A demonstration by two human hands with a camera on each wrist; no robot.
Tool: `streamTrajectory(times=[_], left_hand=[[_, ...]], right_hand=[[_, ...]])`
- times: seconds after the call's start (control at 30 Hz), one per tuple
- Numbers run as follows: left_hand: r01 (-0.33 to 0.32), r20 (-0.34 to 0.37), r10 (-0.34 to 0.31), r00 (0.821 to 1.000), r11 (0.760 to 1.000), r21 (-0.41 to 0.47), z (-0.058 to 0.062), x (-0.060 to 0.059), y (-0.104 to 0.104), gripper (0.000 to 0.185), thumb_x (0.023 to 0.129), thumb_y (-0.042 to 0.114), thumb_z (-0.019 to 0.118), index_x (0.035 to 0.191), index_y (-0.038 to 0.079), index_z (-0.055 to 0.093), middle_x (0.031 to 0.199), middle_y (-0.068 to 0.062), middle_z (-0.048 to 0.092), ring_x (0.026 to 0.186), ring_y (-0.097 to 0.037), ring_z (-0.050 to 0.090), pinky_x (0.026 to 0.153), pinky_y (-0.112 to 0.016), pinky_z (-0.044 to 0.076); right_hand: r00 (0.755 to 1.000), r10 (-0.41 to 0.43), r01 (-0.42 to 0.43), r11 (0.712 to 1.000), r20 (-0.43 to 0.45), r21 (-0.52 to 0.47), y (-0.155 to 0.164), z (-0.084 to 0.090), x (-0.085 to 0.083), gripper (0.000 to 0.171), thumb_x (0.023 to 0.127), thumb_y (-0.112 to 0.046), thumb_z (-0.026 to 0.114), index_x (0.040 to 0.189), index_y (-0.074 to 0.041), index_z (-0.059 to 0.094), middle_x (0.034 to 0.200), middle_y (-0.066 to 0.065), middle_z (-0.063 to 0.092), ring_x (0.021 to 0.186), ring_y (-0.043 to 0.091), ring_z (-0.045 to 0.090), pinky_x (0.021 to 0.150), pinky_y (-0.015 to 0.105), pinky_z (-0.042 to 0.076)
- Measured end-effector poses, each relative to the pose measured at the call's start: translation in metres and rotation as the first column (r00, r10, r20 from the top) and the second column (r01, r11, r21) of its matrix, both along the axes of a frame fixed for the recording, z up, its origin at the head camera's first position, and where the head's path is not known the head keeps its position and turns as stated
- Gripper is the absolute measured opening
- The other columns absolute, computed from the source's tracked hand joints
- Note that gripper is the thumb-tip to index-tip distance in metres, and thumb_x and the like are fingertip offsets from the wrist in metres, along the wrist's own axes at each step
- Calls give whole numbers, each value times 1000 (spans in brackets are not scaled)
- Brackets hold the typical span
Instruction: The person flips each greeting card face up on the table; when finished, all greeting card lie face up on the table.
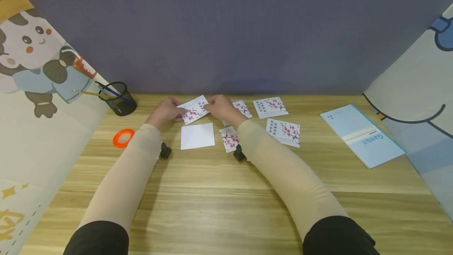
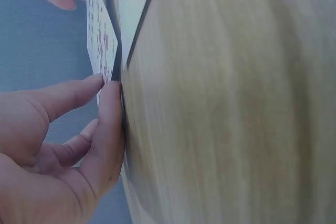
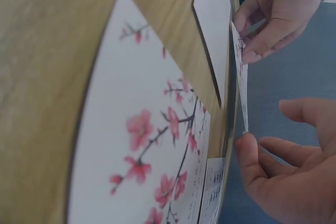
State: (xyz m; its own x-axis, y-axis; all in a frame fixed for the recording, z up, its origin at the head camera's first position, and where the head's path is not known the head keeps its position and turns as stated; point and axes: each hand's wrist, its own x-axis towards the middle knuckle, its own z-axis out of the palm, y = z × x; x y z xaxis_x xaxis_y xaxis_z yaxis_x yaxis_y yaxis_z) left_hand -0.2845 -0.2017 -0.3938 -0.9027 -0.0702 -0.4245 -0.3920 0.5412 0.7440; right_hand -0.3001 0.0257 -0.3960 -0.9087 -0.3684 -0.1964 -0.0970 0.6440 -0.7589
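Plum-blossom printed white paper card (image 1: 193, 109): thin, light, flexible; left hand (image 1: 166, 111) and right hand (image 1: 221, 107) fingers pinch its opposite short edges above the wooden tabletop (image 1: 226, 192).

My right hand (image 3: 294, 177) touches the card's (image 3: 242, 85) near edge; my left hand (image 3: 278, 14) pinches its far end above a blossom card (image 3: 142, 145) on the table (image 3: 47, 45).

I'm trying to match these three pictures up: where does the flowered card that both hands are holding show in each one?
Head: flowered card upper middle, held between left hand and right hand.
Left wrist: top left, seen edge-on, pinched by the fingers.
Right wrist: thin edge at right, between both hands.
Shared landmark: the blank white card.
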Motion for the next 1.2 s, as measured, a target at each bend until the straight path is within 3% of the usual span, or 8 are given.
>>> streamTrajectory(times=[0.17, 0.47, 0.77, 0.9, 1.0, 1.13, 1.2], left_hand=[[4, -9, -4, 1000, 999, -38, -2, 1, 0, 58, 103, 11, 70, 150, -8, 43, 117, -18, 59, 79, -10, 65, 77, -19, 64], [51, -38, -56, 998, 992, -115, -7, -1, 1, 68, 100, 15, 75, 155, -7, 42, 122, -22, 64, 69, -4, 66, 69, -16, 62], [60, -29, -64, 997, 989, -135, -7, -2, 1, 68, 100, 17, 75, 156, -6, 42, 124, -22, 62, 68, -3, 66, 68, -15, 61], [64, -32, -70, 997, 986, -155, -4, 3, 3, 69, 101, 19, 74, 156, -6, 42, 126, -23, 60, 69, -5, 65, 68, -17, 61], [82, -34, -89, 995, 980, -179, 1, 9, 4, 74, 103, 25, 71, 160, -6, 35, 137, -28, 56, 72, -9, 67, 71, -22, 62], [98, -34, -107, 994, 976, -197, 8, 18, 6, 80, 105, 32, 68, 164, -4, 27, 156, -32, 40, 82, -15, 70, 78, -29, 64], [115, -30, -124, 992, 972, -204, 12, 22, 7, 80, 105, 34, 67, 163, -5, 26, 158, -32, 39, 87, -18, 72, 82, -32, 65]], right_hand=[[1000, 11, -11, 1000, 2, 15, -3, 0, 0, 56, 109, -35, 60, 155, -4, 53, 160, 16, 56, 146, 33, 56, 127, 48, 44], [999, 51, -50, 997, -12, 54, -8, 1, 2, 59, 111, -40, 53, 157, -3, 51, 164, 16, 51, 154, 36, 47, 131, 48, 38], [999, 35, -36, 998, 14, 54, -9, 4, 4, 60, 111, -42, 51, 158, -5, 48, 165, 15, 50, 153, 35, 48, 130, 49, 40], [999, 45, -46, 999, 29, 26, -4, 3, 5, 59, 112, -41, 51, 158, -5, 49, 165, 15, 50, 151, 36, 50, 129, 51, 42], [998, 51, -51, 999, 40, -4, 0, 3, 6, 57, 112, -41, 53, 157, -6, 51, 163, 15, 53, 148, 36, 54, 126, 52, 45], [997, 55, -54, 998, 54, -15, 6, 6, 9, 57, 111, -44, 54, 156, -9, 53, 158, 13, 58, 134, 31, 65, 119, 48, 53], [996, 59, -59, 998, 64, -14, 9, 9, 10, 57, 111, -44, 54, 157, -10, 52, 155, 12, 60, 126, 28, 69, 115, 46, 56]])
